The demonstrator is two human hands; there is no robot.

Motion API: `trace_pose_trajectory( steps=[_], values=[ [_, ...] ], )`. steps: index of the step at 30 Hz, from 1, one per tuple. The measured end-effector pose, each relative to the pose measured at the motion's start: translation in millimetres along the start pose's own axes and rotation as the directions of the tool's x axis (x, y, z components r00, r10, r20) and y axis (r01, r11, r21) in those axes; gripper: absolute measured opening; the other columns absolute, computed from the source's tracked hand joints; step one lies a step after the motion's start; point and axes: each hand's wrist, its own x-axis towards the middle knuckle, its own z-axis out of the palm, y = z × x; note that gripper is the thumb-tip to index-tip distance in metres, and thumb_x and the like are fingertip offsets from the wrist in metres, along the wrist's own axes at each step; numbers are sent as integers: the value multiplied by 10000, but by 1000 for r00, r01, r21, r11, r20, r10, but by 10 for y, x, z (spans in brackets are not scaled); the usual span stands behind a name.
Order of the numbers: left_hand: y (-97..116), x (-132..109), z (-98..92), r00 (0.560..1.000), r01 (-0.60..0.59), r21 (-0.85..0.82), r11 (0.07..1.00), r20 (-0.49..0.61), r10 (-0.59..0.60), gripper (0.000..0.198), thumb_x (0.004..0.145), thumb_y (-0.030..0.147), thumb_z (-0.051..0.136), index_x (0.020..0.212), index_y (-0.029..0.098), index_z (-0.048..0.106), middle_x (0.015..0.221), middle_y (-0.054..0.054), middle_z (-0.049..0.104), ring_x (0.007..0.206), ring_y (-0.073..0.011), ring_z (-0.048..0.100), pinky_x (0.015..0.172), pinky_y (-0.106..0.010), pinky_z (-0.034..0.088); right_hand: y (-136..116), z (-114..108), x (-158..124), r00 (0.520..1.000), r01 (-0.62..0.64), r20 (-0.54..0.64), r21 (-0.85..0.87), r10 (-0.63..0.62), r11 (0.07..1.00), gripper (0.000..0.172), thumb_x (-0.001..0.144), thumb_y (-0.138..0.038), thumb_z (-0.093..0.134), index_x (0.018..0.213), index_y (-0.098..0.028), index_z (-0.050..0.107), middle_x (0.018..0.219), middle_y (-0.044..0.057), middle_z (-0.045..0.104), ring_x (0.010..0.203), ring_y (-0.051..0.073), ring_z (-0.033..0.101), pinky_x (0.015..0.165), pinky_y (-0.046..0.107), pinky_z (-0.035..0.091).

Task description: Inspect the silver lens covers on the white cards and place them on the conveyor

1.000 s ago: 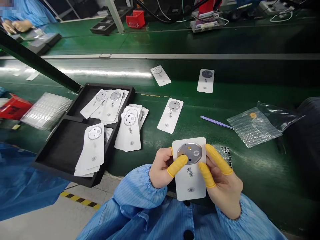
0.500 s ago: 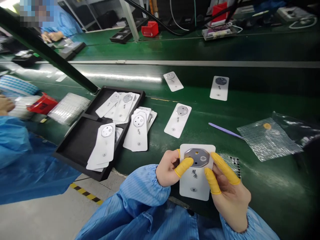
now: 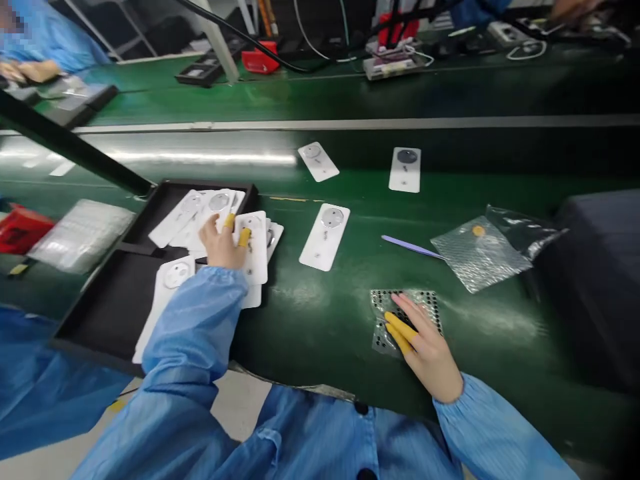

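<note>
My left hand, with yellow finger cots on thumb and index finger, is at a pile of white cards just right of a black tray. Its thumb presses on the top card, whose left edge lies between thumb and index finger. The card bears a round grey-and-white part with small holes and dark characters below. My right hand rests with outstretched fingers over a clear sheet of small black dots. Its two yellow-covered fingertips lie close together on the sheet; whether a dot is between them cannot be seen.
More cards lie in the tray. Single cards lie further right and back. A purple tweezers-like tool touches a bubble-wrap bag. A dark block stands at right, a red bin at left. Another person sits across.
Both hands held one card in front of me; now they are apart. My left hand went left to the card pile, my right hand onto the dot sheet. The view turned rightward.
</note>
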Motion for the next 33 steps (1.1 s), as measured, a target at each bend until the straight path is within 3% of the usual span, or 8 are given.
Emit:
trace_pose_trajectory(
  steps=[4,6,8,10,12,16,22,33],
  values=[
    [319,-575,-81,997,-83,-17,996,4,83,475,843,274,561,1257,44,529,1355,-223,456,1295,-343,396,1088,-498,302,-62,-48,49,996,6,-90,63,0,998,422,859,-64,520,1250,-222,546,1339,137,549,1310,281,456,1029,562,440],
    [610,-1029,-40,960,-32,-366,930,249,131,343,895,345,508,1133,122,615,1159,-148,634,1122,-278,577,991,-450,444,-100,-78,55,992,14,-124,89,-3,996,467,841,-60,542,1276,-230,529,1328,135,555,1291,284,472,1015,566,448],
    [913,-1446,94,767,205,-571,795,598,231,345,858,403,570,1040,120,651,1034,-141,703,1010,-260,654,910,-406,519,-126,-96,43,993,39,-112,96,-28,995,494,833,-54,544,1290,-240,521,1315,127,564,1275,283,485,1021,577,434],
    [1146,-1723,262,640,415,-597,687,728,246,369,776,417,673,978,108,665,949,-145,732,882,-250,701,820,-381,569,-145,-110,37,995,64,-84,99,-56,993,492,830,-61,555,1288,-240,524,1288,124,581,1248,278,507,1033,582,420],
    [1267,-1841,392,597,532,-586,612,771,220,370,735,409,717,928,96,674,877,-146,746,784,-231,718,773,-367,589,-168,-130,59,997,56,-63,134,-48,989,471,828,-84,583,1272,-233,535,1253,122,598,1211,267,538,1030,564,433],
    [1272,-1833,452,644,523,-615,591,739,199,295,748,350,709,886,90,692,803,-129,753,722,-209,721,745,-341,600,-228,-169,195,995,-15,-94,274,42,962,375,844,-105,586,1194,-241,585,1123,89,650,1063,215,619,929,439,535],
    [1269,-1856,419,762,145,-688,711,536,364,180,797,206,625,921,116,721,858,-104,758,717,-189,713,706,-300,599,-248,-122,350,992,-25,-109,361,68,932,276,865,-122,573,1115,-230,618,1026,66,658,930,163,648,783,312,576],
    [1286,-1869,523,733,5,-629,778,532,425,206,815,183,574,952,128,718,822,-89,745,713,-197,698,693,-308,579,-11,17,219,986,129,-126,179,-108,975,345,893,-147,504,1235,-180,542,1098,120,670,1047,221,640,899,404,566]
  ],
)
